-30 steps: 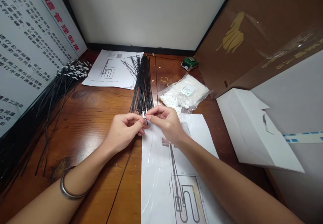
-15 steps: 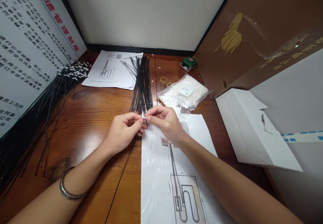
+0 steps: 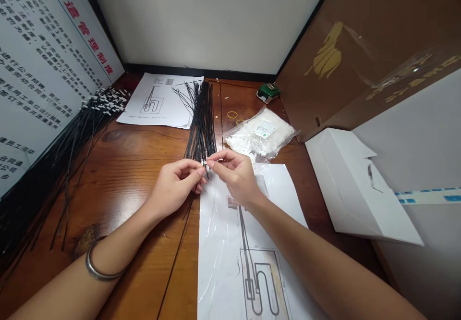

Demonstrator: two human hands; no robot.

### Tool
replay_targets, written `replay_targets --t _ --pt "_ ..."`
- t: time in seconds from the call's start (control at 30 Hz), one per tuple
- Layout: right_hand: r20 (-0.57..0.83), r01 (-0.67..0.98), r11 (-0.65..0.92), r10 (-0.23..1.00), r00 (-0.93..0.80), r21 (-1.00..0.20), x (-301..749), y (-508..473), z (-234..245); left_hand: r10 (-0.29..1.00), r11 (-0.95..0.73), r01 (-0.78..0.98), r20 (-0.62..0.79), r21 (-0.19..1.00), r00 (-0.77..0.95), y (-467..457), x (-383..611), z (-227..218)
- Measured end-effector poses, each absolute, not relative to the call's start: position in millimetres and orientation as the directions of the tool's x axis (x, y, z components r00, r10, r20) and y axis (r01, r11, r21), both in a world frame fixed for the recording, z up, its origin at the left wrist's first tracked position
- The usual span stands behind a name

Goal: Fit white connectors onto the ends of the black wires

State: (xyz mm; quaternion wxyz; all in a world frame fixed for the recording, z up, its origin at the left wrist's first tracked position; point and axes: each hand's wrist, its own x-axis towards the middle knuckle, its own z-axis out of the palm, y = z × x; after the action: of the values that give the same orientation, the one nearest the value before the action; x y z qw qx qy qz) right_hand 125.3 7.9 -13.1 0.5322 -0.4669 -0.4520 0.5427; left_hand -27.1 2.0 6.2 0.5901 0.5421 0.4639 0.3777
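Observation:
My left hand (image 3: 176, 183) and my right hand (image 3: 236, 176) meet fingertip to fingertip near the middle of the table. Between them is a small white connector (image 3: 203, 163), pinched by the right thumb and forefinger. My left hand is closed on a thin black wire (image 3: 188, 204), whose tail hangs down below the palm. Just beyond the fingers lies a bundle of black wires (image 3: 202, 118). Under my right forearm rests a printed wiring drawing (image 3: 219, 243). The exact join of wire and connector is hidden by fingertips.
At left, a heap of black wires with white ends (image 3: 104, 101) leans by a printed board (image 3: 36, 60). A bag of white connectors (image 3: 264, 130), a green tape measure (image 3: 268, 92), another drawing sheet (image 3: 158, 101), a brown carton (image 3: 360, 36) and a white box (image 3: 353, 180) stand around.
Both hands stay together with the white connector between the fingertips, shifting only slightly. The view has turned a little, so the drawing and the boxes appear slightly further left.

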Motion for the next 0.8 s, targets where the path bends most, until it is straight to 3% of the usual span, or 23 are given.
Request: replay_targets --t 0.23,0.37,0.47,0.53,0.63,0.67,0.73,0.77,0.8 --pt "-0.075 -0.33 0.006 0.969 0.234 -0.944 128.5 14.9 -4.5 0.97 0.109 0.043 -0.116 0.993 0.215 -5.6 -27.0 9.3" --pt "-0.037 -0.315 0.047 0.966 0.257 -0.948 125.8 12.8 7.8 0.968 0.079 0.101 -0.101 0.992 0.231 -11.0 -34.7 16.3" --pt "-0.005 -0.254 0.052 0.975 0.222 -0.966 124.1 8.4 16.0 0.991 0.049 0.19 -0.071 0.981 0.11 -8.1 -52.3 29.4" --pt "0.036 -0.124 0.059 0.983 0.181 -0.99 124.0 5.2 18.5 0.999 0.02 0.266 -0.011 0.964 -0.037 -1.6 -72.3 42.5" --pt "0.064 0.204 0.06 0.998 0.012 -0.977 122.3 -1.5 17.1 0.985 -0.022 0.503 0.106 0.864 -0.138 16.2 -111.6 67.0" --pt "0.052 0.313 0.065 0.997 -0.049 -0.948 120.6 -4.6 15.8 0.981 -0.044 0.615 0.15 0.788 -0.123 23.9 -125.4 75.3" --pt "0.039 0.486 0.093 0.992 -0.12 -0.869 115.0 -11.5 13.2 0.881 -0.131 0.796 0.437 0.591 -0.18 40.2 -149.5 89.7" --pt "0.05 0.558 0.114 0.99 -0.129 -0.822 111.3 -15.1 12.6 0.823 -0.176 0.856 0.549 0.485 -0.142 47.7 -158.3 94.6" --pt "0.059 0.631 0.132 0.989 -0.135 -0.765 107.3 -18.6 12.5 0.823 -0.214 0.905 0.568 0.367 -0.036 53.9 -164.1 97.6"
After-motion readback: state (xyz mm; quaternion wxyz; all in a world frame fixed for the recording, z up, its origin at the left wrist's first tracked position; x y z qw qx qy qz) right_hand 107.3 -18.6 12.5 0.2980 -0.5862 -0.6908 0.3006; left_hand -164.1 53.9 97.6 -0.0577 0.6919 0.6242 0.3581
